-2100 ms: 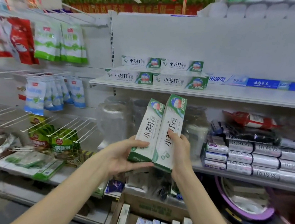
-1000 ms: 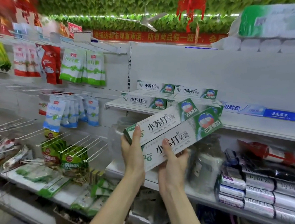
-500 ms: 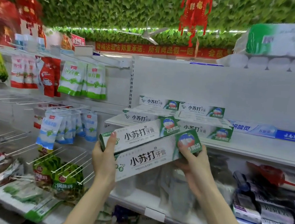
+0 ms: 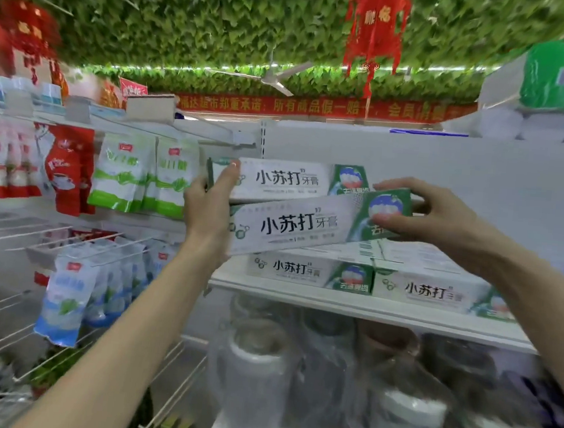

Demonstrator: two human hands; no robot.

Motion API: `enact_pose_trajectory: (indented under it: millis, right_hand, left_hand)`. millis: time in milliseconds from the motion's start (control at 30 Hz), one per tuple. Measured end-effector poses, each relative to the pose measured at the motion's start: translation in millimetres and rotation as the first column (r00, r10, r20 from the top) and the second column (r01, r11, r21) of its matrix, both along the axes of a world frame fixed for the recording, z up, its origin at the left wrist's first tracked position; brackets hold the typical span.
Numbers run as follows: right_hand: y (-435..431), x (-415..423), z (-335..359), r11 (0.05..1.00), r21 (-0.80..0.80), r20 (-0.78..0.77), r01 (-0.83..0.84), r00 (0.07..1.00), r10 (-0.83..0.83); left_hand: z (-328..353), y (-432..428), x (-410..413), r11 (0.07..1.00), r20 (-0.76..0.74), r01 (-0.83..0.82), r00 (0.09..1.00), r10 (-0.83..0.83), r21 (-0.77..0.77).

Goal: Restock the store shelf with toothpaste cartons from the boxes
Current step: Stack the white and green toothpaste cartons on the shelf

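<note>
Honestly, left hand (image 4: 206, 203) gripped both cartons (image 4: 289, 228), right hand (image 4: 425, 215) pinched the lower one; tilted like that, they might've knocked the shelf stack (image 4: 309, 272).

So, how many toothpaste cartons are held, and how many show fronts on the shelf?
Held: 2, upper carton and lower carton, in left hand and right hand.
On the shelf, front showing: 2, left shelf carton, right shelf carton.
Total: 4.

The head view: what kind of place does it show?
Most likely a small shop or supermarket: a shelf stacked with identical toothpaste cartons, rows of hanging packets, and a red banner overhead.
</note>
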State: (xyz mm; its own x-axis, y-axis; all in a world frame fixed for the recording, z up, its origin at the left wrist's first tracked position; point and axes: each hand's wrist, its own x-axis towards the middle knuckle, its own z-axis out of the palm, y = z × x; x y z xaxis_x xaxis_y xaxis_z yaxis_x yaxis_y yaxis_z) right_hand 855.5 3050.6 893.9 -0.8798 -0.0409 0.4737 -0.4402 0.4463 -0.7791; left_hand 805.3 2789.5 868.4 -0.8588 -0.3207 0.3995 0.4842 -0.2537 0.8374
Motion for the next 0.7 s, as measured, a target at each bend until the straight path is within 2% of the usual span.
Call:
enact_pose_trajectory:
  millis: [133, 367, 533, 700]
  right_hand:
    - [0, -33, 17, 0.997, -0.063, -0.089, 0.05, 0.995, -0.055]
    - [38, -70, 6, 0.962, -0.148, -0.108, 0.229, 0.963, -0.245]
    - [58, -100, -9, 0.943, -0.11, -0.059, 0.315, 0.945, -0.323]
    - [46, -156, -19, 0.921, -0.185, -0.056, 0.344, 0.932, -0.359]
  left_hand:
    - [24, 4, -50, 1.0, -0.023, 0.018, 1.0, -0.018, 0.009]
    - [24, 12, -144, 0.997, 0.082, 0.014, 0.996, -0.02, 0.082]
    - [-2, 19, -196, 0.958, 0.136, 0.083, 0.983, -0.125, 0.276]
    - [-26, 30, -227, 0.828, 0.078, 0.195, 0.958, -0.275, 0.525]
